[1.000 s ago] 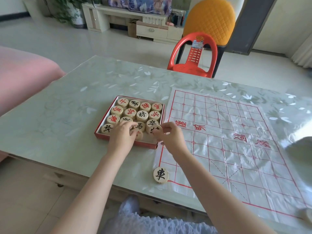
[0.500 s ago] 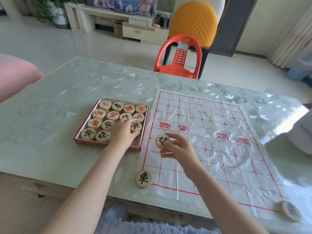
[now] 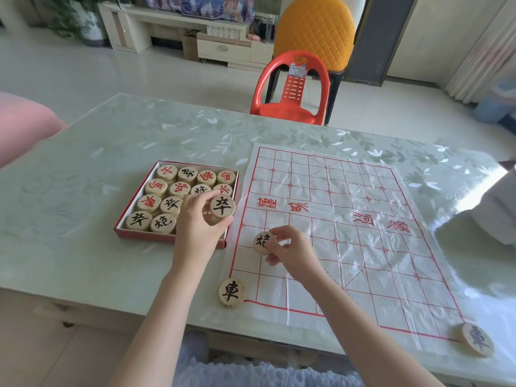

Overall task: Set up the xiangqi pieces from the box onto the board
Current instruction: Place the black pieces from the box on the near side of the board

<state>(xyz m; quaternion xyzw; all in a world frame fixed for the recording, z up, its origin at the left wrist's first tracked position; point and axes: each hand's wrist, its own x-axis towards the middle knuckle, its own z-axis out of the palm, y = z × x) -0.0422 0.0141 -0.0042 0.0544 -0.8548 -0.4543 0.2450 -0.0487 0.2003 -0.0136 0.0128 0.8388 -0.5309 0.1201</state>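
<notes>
A red-rimmed box (image 3: pixel 167 239) of round wooden xiangqi pieces sits left of the plastic board sheet (image 3: pixel 360 233) with its red grid. My left hand (image 3: pixel 199 227) is over the box's right side and pinches a black soldier piece (image 3: pixel 222 206), lifted and tilted. My right hand (image 3: pixel 290 251) holds a black cannon piece (image 3: pixel 263 242) on the board's near-left area. A black chariot piece (image 3: pixel 231 292) lies at the board's near-left corner, another chariot piece (image 3: pixel 476 339) at the near-right corner.
The table (image 3: pixel 97 169) has a green leaf-patterned cover and its front edge is close to me. A red plastic chair (image 3: pixel 293 93) stands behind the table, a yellow chair (image 3: pixel 315 32) beyond it. A pink cushion (image 3: pixel 19 127) is at the left.
My right hand carried the cannon piece from the box onto the board's near-left area. My left hand lifted a soldier piece out of the box.
</notes>
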